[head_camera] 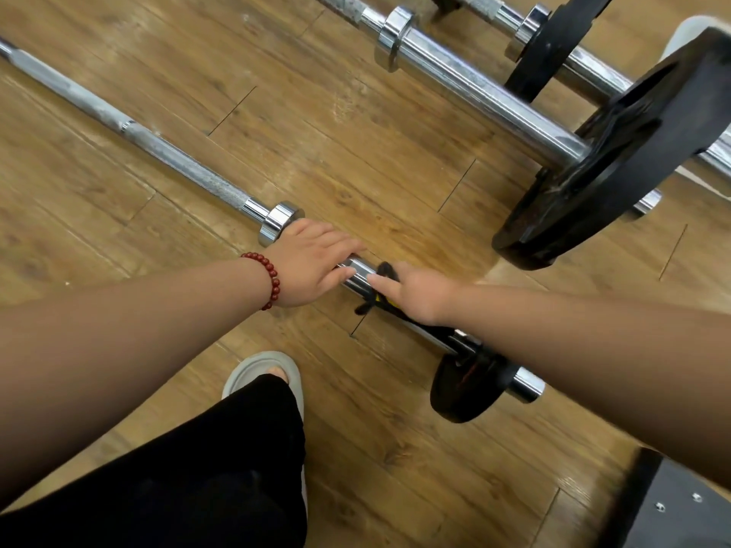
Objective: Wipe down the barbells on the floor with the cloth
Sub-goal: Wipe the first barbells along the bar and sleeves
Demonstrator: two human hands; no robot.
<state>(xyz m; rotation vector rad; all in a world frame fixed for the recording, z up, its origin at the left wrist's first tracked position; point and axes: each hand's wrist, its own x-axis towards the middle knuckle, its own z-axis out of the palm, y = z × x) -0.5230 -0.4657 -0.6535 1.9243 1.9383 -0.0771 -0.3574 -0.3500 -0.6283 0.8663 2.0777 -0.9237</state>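
The nearest barbell (174, 160) lies on the wooden floor, running from upper left to lower right. My left hand (312, 259), with a red bead bracelet on its wrist, rests on the chrome sleeve just past the collar (281, 223), fingers laid across the sleeve. Right beside it, my right hand (415, 294) holds a dark cloth (385, 270) wrapped against the same sleeve, index finger pointing along the metal. A small black plate (466, 385) sits near the sleeve's end (528, 383). My right forearm hides part of the sleeve.
A second barbell (474, 85) with a large black plate (617, 160) lies further back on the right, and a third (589, 65) lies behind it. My foot in a grey slipper (261, 369) stands below the hands. A dark equipment base (672, 508) fills the bottom right corner.
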